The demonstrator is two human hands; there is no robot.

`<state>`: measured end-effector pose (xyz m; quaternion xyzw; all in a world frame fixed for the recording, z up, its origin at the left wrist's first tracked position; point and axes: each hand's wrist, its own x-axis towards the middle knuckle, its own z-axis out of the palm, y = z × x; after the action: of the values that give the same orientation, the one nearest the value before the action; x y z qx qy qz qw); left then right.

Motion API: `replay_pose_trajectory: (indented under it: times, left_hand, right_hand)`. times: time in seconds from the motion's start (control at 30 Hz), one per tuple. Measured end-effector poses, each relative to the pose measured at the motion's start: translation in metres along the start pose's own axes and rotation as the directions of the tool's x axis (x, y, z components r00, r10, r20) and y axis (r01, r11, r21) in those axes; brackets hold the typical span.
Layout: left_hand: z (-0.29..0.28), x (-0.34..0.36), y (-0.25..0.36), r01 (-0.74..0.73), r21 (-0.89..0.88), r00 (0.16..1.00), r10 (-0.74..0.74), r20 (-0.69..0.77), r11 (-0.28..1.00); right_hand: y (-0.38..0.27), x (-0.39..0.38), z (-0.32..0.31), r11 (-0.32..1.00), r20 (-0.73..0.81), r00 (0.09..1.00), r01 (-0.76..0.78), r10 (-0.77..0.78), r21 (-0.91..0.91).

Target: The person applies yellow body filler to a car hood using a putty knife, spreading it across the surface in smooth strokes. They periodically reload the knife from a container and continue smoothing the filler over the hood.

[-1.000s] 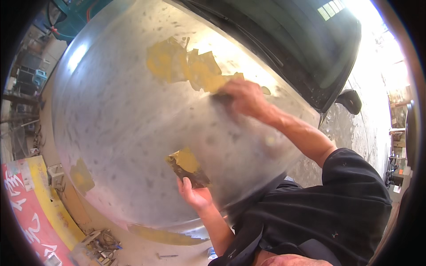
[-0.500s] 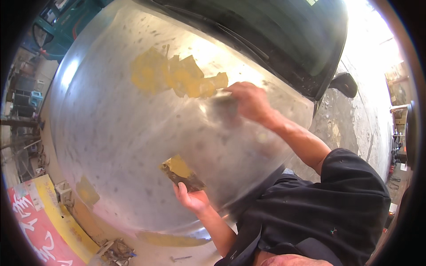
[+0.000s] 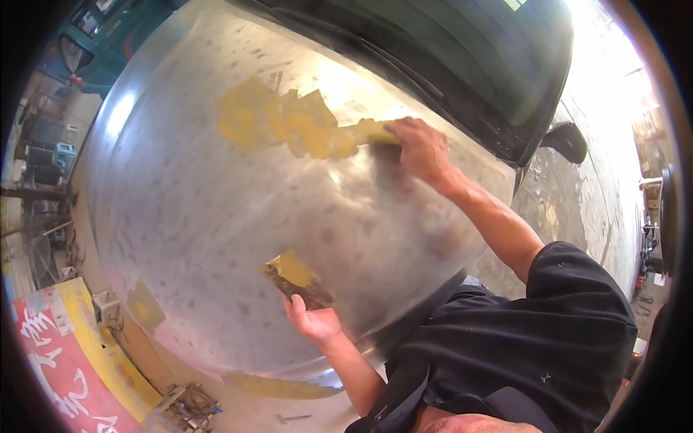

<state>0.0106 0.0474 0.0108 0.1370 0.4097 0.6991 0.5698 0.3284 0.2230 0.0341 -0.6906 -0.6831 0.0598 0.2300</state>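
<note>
Evidently, a dark rectangular mixing board (image 3: 312, 294) is held in the left hand (image 3: 315, 325), over the near part of a sanded grey bonnet (image 3: 209, 216); its near end is gripped with the thumb laid on its upper face, the other fingers being hidden beneath. The far end is covered with yellow filler paste (image 3: 291, 267). The board is judged light, thin and stiff, the paste soft and sticky, so it is best taken by the bare dark end and kept fairly level. Its long axis is set aslant, running forward and leftward from the left hand, with the loaded end pointed away from the body.

By the right hand (image 3: 426, 153), well forward and to the right of the left, what seems a flat spreader (image 3: 381, 136) is gripped in curled fingers; only a yellowish edge is shown, pointed leftward, and its long axis cannot be told. It is probably light and slightly springy, best pinched along its back.

Just left of the right hand, a ragged yellow patch (image 3: 310, 130) is spread on the bonnet. Beyond that hand a dark windscreen (image 3: 484, 65) is seen, with a black side mirror (image 3: 565, 142) to the right. Well left of the left hand, a smaller patch (image 3: 146, 307) is seen.
</note>
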Motion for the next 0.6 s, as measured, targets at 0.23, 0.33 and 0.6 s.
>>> replay_pose_trajectory:
  times: [0.23,0.33,0.6]
  left_hand:
    - [0.005,0.003,-0.003,-0.017,-0.003,1.000,0.017,-0.020,1.000]
    - [0.000,0.001,-0.001,-0.012,-0.023,1.000,0.012,-0.004,1.000]
    - [0.006,0.004,-0.001,0.014,-0.022,1.000,-0.013,0.008,1.000]
  right_hand:
    - [-0.024,0.010,0.027,0.997,-0.070,0.995,0.068,-0.070,-0.026]
    - [-0.030,-0.006,0.014,0.998,0.068,0.995,0.069,-0.068,-0.011]
    - [-0.030,0.006,0.033,0.994,-0.018,0.994,0.103,-0.104,-0.021]
